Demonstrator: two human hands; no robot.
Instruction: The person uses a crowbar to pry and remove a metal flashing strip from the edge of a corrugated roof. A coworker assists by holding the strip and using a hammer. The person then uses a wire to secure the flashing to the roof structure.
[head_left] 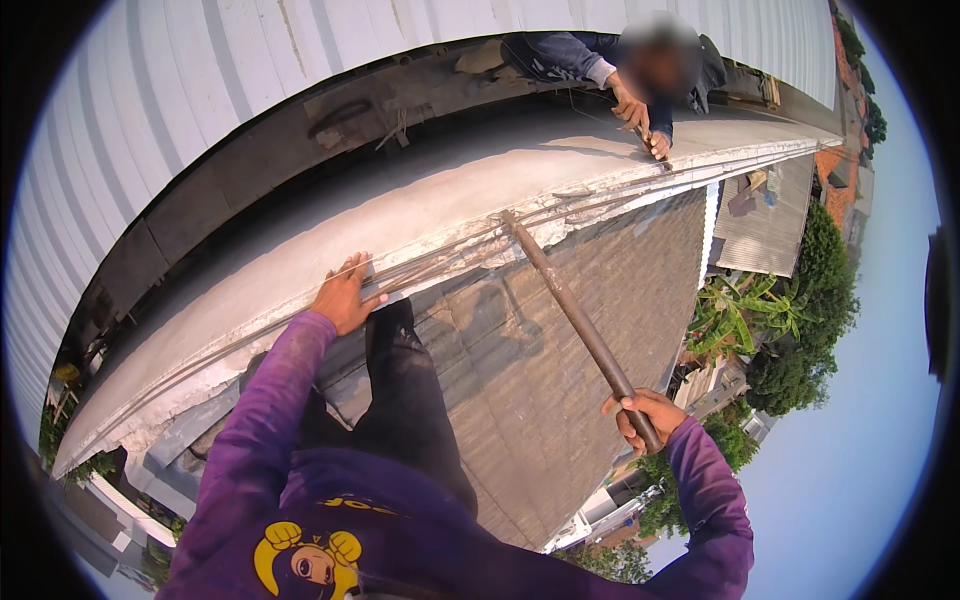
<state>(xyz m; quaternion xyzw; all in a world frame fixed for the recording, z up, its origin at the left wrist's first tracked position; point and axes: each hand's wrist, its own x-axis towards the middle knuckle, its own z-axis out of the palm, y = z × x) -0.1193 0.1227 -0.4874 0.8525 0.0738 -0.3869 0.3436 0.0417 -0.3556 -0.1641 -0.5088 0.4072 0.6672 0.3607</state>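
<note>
Around the bar (583, 325), thin rods (440, 258), brown roof (530, 420), co-worker (572, 55)

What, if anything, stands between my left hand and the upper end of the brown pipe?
Nothing visible blocks the way. From your left hand, at the ledge edge, to the upper end of the brown pipe, only thin rods run along that rough edge.

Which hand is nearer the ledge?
Left. The left hand rests at the edge of the ledge, fingers on it; the right hand is well off it, gripping the pipe near the end away from the ledge.
</note>
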